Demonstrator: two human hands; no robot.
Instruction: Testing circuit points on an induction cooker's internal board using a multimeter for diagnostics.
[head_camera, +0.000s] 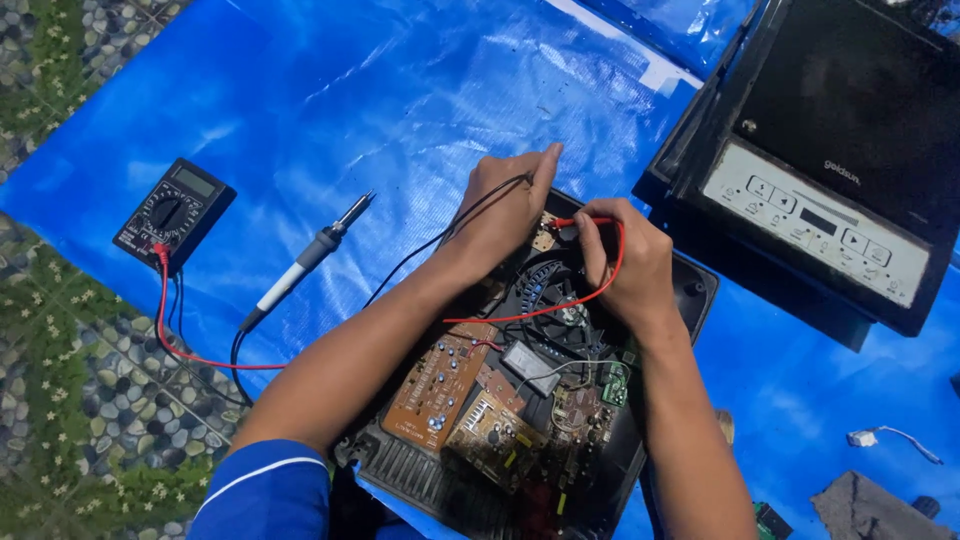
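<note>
Two hands (505, 215) (625, 260), two probe leads (590, 290).

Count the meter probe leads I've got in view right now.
2: the black lead runs to the left hand, the red lead to the right hand.
</note>
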